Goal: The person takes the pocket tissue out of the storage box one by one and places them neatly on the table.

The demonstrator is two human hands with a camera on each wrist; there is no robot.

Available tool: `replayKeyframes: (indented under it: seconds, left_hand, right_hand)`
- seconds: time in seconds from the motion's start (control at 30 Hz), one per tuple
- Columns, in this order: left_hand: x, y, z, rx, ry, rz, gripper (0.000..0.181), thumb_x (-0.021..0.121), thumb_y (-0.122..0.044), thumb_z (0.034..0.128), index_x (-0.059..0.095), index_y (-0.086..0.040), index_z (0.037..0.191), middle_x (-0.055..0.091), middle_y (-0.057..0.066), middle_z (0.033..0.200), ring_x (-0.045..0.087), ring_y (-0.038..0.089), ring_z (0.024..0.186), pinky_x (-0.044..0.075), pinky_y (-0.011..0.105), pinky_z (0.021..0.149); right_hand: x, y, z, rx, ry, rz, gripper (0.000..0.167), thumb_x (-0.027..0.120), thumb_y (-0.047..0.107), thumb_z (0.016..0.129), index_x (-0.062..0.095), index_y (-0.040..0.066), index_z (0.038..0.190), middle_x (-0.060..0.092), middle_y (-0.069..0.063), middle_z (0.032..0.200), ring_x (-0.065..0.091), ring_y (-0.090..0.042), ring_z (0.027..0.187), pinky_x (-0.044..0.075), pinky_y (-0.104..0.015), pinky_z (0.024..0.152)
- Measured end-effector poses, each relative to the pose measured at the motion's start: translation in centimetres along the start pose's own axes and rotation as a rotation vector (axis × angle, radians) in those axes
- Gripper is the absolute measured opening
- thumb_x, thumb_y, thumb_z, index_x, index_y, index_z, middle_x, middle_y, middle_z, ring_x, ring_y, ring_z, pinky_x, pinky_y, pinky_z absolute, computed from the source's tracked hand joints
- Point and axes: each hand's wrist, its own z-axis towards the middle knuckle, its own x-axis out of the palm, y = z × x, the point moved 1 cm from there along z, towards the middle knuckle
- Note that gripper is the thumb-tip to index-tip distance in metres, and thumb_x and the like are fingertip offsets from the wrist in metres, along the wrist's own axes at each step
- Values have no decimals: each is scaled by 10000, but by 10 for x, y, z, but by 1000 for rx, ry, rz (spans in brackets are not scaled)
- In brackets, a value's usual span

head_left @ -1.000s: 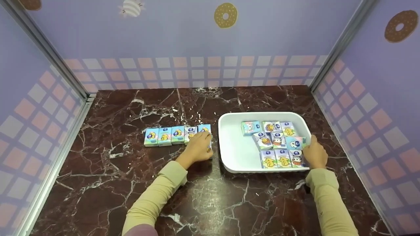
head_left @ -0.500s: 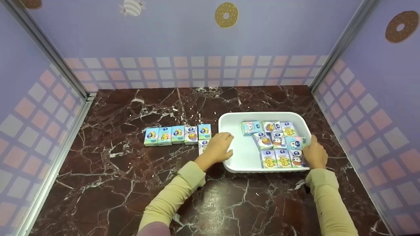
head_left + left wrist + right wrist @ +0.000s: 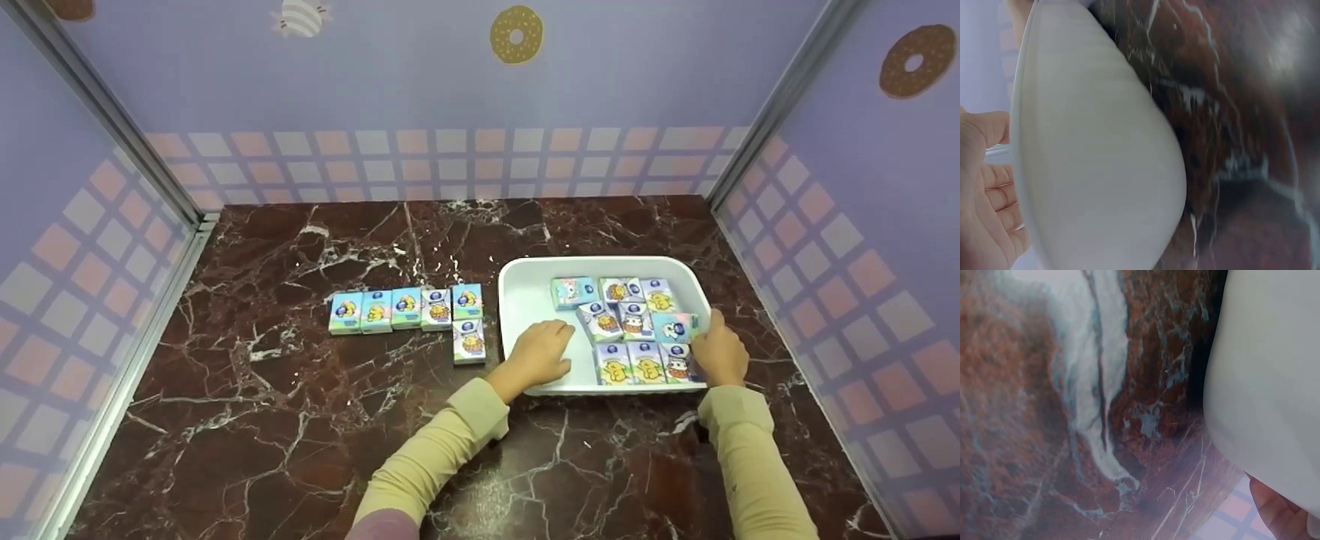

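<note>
A white plastic tray [image 3: 536, 315] holds several small cartoon-printed tissue packs [image 3: 634, 321], lying flat toward its right side. My left hand [image 3: 538, 352] hovers over the tray's left part, left of the packs, with nothing in it. In the left wrist view, the left hand [image 3: 985, 197] shows relaxed, slightly bent fingers beyond the tray wall [image 3: 1095, 140]. My right hand [image 3: 721, 352] grips the tray's right rim, close to the packs there. Fingers [image 3: 1278, 509] appear at the tray's edge in the right wrist view; the tray wall hides the rest.
Left of the tray, several tissue packs [image 3: 406, 308] lie in a row on the dark red marbled tabletop [image 3: 285, 435]. One more pack [image 3: 469, 342] sits just below the row's right end. Purple patterned panels [image 3: 420, 90] enclose the table at the back and both sides.
My left hand has let go of the tissue pack below the row's right end and moved right, over the tray. My right hand has stayed on the tray's rim.
</note>
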Motion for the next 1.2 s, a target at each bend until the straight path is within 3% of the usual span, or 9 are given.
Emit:
replayKeyframes:
  seconds: [0.2,0.47,0.83,1.07,1.2]
  left_hand:
    - [12,-13,10,-39,91,-21,529,567,-325,783,473,-95,1250,527,44,1199,527,192,1061,435,295,904]
    - [24,-27,20,-46,154,-31,552,609,-386,764,484,-126,1234,546,24,1148,556,185,975,474,294,794]
    - [28,-35,36,-2,258,-95,668,630,-448,753,402,-190,1326,474,-19,1290,506,170,1109,459,302,876]
    - [34,-38,40,15,280,-74,579,626,-453,756,488,-170,1241,493,-27,1261,529,172,1061,473,298,840]
    - [37,-39,42,3,290,-86,463,637,-439,752,555,-164,1115,515,-20,1220,544,163,1009,481,294,810]
  right_hand:
    - [0,0,0,0,10,-1,497,344,108,841,273,3,1322,518,-326,1084,522,-500,882,399,-569,640]
    - [-1,1,0,5,20,-14,505,340,119,830,269,7,1318,511,-336,1088,512,-510,901,397,-578,650]
    - [-1,0,2,7,10,-19,494,352,120,832,281,4,1307,519,-336,1068,519,-505,885,396,-572,629]
    - [0,0,2,10,13,-11,503,351,114,832,272,-2,1316,517,-336,1070,522,-503,878,397,-567,617]
    - [0,0,1,2,5,-4,504,346,109,829,279,-3,1316,522,-335,1064,525,-500,865,397,-562,612]
